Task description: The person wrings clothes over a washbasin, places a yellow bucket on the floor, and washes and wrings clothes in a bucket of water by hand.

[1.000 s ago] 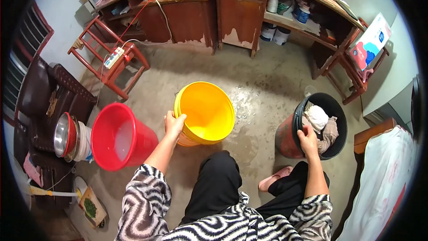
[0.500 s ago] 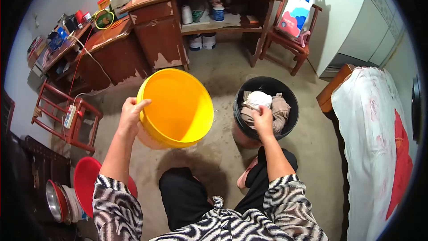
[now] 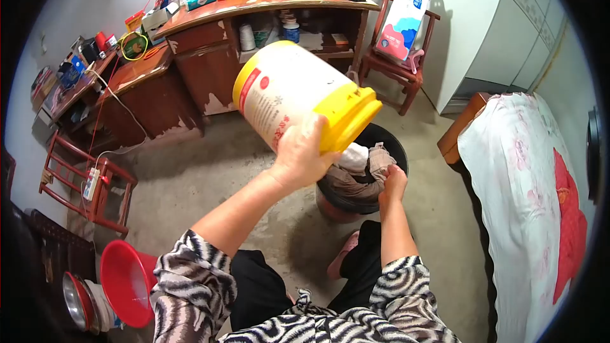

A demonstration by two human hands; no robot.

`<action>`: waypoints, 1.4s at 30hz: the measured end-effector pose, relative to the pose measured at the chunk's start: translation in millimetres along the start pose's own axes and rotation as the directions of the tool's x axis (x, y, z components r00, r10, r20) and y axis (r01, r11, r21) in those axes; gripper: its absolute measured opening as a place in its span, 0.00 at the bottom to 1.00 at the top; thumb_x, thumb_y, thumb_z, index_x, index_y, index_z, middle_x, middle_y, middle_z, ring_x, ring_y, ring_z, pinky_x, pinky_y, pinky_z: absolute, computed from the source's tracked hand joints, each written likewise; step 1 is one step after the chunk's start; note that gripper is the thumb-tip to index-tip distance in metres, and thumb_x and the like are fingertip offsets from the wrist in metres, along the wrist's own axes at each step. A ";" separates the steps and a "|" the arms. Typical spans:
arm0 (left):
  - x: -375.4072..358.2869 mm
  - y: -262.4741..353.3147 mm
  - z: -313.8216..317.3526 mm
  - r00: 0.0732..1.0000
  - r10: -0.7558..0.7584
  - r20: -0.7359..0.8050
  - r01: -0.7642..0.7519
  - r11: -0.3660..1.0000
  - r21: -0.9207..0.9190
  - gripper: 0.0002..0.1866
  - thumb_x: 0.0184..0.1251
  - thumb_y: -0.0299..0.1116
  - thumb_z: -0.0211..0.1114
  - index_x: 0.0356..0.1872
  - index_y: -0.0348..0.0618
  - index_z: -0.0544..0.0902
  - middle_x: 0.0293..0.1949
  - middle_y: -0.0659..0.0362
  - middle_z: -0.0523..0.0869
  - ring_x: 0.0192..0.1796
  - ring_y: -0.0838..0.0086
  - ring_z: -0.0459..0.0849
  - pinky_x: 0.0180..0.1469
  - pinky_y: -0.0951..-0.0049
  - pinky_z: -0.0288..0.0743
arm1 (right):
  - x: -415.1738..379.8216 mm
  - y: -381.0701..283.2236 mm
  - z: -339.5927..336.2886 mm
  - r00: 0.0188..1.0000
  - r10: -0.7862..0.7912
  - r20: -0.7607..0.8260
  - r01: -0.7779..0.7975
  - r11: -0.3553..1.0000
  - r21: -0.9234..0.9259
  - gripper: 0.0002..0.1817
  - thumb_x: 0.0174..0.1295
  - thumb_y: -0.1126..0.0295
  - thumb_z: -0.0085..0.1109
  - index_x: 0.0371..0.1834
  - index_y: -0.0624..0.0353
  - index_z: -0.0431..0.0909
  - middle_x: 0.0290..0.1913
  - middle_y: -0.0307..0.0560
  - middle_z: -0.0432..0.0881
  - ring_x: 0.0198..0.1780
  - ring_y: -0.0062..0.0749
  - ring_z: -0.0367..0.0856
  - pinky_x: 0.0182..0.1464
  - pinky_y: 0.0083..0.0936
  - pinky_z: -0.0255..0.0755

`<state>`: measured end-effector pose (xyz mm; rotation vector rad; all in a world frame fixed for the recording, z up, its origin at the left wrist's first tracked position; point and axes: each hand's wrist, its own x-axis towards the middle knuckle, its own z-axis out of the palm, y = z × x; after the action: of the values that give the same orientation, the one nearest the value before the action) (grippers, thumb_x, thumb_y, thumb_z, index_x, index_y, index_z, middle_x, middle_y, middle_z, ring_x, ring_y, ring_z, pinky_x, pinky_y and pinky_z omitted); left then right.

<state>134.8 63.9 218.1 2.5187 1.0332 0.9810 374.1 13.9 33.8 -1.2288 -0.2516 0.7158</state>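
Observation:
My left hand (image 3: pixel 302 152) grips a yellow-rimmed plastic bucket (image 3: pixel 279 92) with a white printed side, held tilted in mid-air. Its mouth points down and right, toward the black bucket, and its inside is hidden from me. Below stands the black bucket (image 3: pixel 399 146) on the floor, holding brown cloth (image 3: pixel 349 184) and a white cloth (image 3: pixel 354 157). My right hand (image 3: pixel 394 183) is closed at the front-right of the black bucket, its fingers against the brown cloth just inside the rim. The fingertips are partly hidden.
A cluttered wooden desk (image 3: pixel 203 57) runs along the back. A chair (image 3: pixel 394 76) carries a large plastic-wrapped pack (image 3: pixel 406 19). A bed (image 3: pixel 508 216) lies at right. At left are a red bucket (image 3: pixel 121 279), a metal basin (image 3: pixel 73 302) and a wooden chair (image 3: pixel 111 184) with a power strip (image 3: pixel 91 183).
My left hand has lifted the yellow bucket to the right and tipped it over toward the black bucket. My right hand has moved from the middle of the cloths to the bucket's front-right side.

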 end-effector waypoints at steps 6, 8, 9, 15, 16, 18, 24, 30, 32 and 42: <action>-8.6 5.1 16.8 0.966 0.256 0.032 -0.258 0.965 0.048 0.27 0.39 0.31 0.71 0.41 0.39 0.67 0.37 0.50 0.73 0.41 0.55 0.74 0.42 0.60 0.66 | 8.2 8.3 -0.8 0.968 -0.132 -0.215 0.123 0.991 -0.055 0.17 0.54 0.74 0.53 0.48 0.67 0.68 0.38 0.44 0.73 0.40 0.27 0.71 0.41 0.19 0.65; -10.8 5.3 17.5 0.961 0.274 0.048 -0.276 0.960 0.053 0.27 0.39 0.31 0.71 0.42 0.38 0.67 0.37 0.50 0.73 0.41 0.55 0.74 0.41 0.60 0.66 | 13.9 11.3 -2.8 0.932 -0.198 -0.304 0.172 0.979 -0.111 0.19 0.53 0.73 0.54 0.49 0.68 0.68 0.39 0.46 0.73 0.44 0.31 0.72 0.46 0.21 0.65; -11.5 5.8 18.1 0.962 0.271 0.044 -0.273 0.961 0.050 0.27 0.39 0.31 0.72 0.42 0.38 0.67 0.37 0.49 0.74 0.41 0.55 0.74 0.42 0.60 0.66 | 19.4 14.3 -6.3 0.889 -0.278 -0.365 0.184 0.945 -0.271 0.21 0.51 0.74 0.55 0.49 0.69 0.68 0.42 0.48 0.73 0.45 0.34 0.73 0.48 0.24 0.66; -21.9 -2.4 21.0 0.986 0.134 -0.096 -0.133 0.991 0.012 0.29 0.38 0.30 0.73 0.42 0.38 0.67 0.38 0.48 0.74 0.42 0.54 0.75 0.45 0.62 0.68 | 12.5 -3.2 -9.1 0.793 -0.166 -0.587 -0.200 0.838 -0.507 0.30 0.42 0.69 0.61 0.51 0.73 0.68 0.50 0.62 0.73 0.53 0.48 0.71 0.54 0.32 0.65; -23.8 -7.1 19.3 0.990 0.044 -0.137 -0.045 0.999 -0.004 0.29 0.38 0.29 0.73 0.43 0.38 0.67 0.38 0.49 0.74 0.42 0.56 0.75 0.47 0.65 0.68 | 20.5 4.9 -16.3 0.811 -0.058 -0.582 -0.245 0.870 -0.428 0.31 0.40 0.69 0.62 0.50 0.74 0.68 0.52 0.65 0.72 0.55 0.51 0.70 0.56 0.34 0.65; -28.6 -22.5 15.4 0.985 -0.008 -0.174 -0.004 0.997 -0.071 0.29 0.39 0.27 0.73 0.44 0.38 0.66 0.37 0.51 0.73 0.42 0.60 0.75 0.48 0.68 0.68 | 40.7 29.3 -31.9 0.841 0.047 -0.539 -0.287 0.884 -0.370 0.32 0.40 0.71 0.60 0.52 0.74 0.66 0.54 0.67 0.69 0.56 0.53 0.70 0.57 0.36 0.64; -57.9 -80.1 -5.0 0.885 -0.385 -0.263 0.154 0.774 -0.615 0.26 0.44 0.27 0.71 0.44 0.37 0.68 0.38 0.58 0.74 0.42 0.72 0.75 0.45 0.75 0.70 | 44.4 66.4 -43.0 0.802 0.356 -0.479 -0.391 0.920 0.029 0.27 0.48 0.77 0.41 0.56 0.74 0.63 0.58 0.64 0.68 0.60 0.50 0.67 0.60 0.35 0.61; -132.5 -179.6 -42.5 0.602 -0.759 -0.248 0.323 0.516 -0.794 0.16 0.53 0.27 0.64 0.42 0.35 0.72 0.35 0.61 0.77 0.36 0.76 0.76 0.42 0.77 0.72 | 31.9 61.2 -40.3 0.831 0.334 -0.445 -0.420 0.901 -0.110 0.27 0.52 0.74 0.37 0.59 0.69 0.62 0.60 0.61 0.67 0.60 0.50 0.67 0.60 0.35 0.61; -173.6 -208.8 -45.7 0.469 -0.864 -0.182 0.231 0.319 -0.919 0.12 0.53 0.29 0.64 0.38 0.37 0.75 0.32 0.61 0.78 0.32 0.74 0.77 0.36 0.74 0.72 | 40.3 72.4 -50.1 0.843 0.354 -0.405 -0.438 0.889 -0.133 0.27 0.53 0.74 0.37 0.59 0.68 0.62 0.59 0.61 0.67 0.58 0.49 0.68 0.58 0.36 0.63; -346.9 -341.4 -53.7 -0.191 -0.980 0.059 0.303 -0.116 -0.946 0.11 0.41 0.36 0.63 0.29 0.49 0.74 0.26 0.61 0.76 0.21 0.73 0.71 0.17 0.71 0.58 | 16.9 103.0 -49.2 0.784 0.504 -0.363 -0.572 0.814 -0.104 0.36 0.38 0.81 0.46 0.59 0.65 0.58 0.57 0.59 0.65 0.51 0.54 0.69 0.40 0.61 0.65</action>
<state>-262.9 66.6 -67.5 0.0348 1.6045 1.4869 376.3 2.3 -81.0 -1.6253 0.3282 0.9847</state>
